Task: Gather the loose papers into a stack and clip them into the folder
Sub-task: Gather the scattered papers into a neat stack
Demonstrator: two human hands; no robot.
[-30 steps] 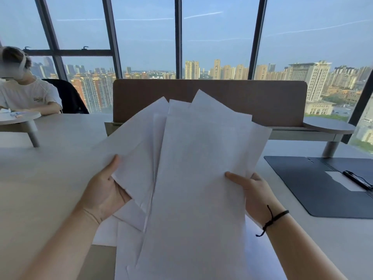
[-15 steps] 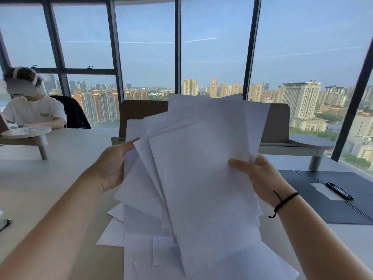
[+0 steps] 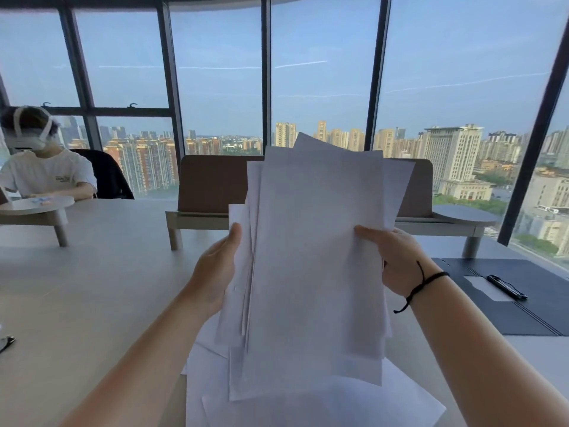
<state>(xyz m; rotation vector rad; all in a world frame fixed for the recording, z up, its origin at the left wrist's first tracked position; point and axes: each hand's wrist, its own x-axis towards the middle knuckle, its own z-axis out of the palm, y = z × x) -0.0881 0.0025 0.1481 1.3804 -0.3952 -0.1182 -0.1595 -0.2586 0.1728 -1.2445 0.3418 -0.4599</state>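
Note:
Several white papers (image 3: 317,260) stand nearly upright in front of me, bunched into an uneven stack above the table. My left hand (image 3: 217,268) grips the stack's left edge, thumb on the near side. My right hand (image 3: 392,261), with a black cord on its wrist, grips the right edge. More loose sheets (image 3: 308,405) lie flat on the table under the stack. The dark folder (image 3: 505,306) lies open at the right, and its black clip (image 3: 505,286) rests on a white sheet inside.
The pale table (image 3: 92,303) spreads left and ahead. A brown divider panel (image 3: 212,183) with small side shelves stands behind the papers. A person in a white shirt (image 3: 46,177) sits at the far left. A small dark object (image 3: 6,342) lies at the left edge.
The fanned sheets have been pushed together into a narrower, more upright stack. Both hands have moved closer together on its edges.

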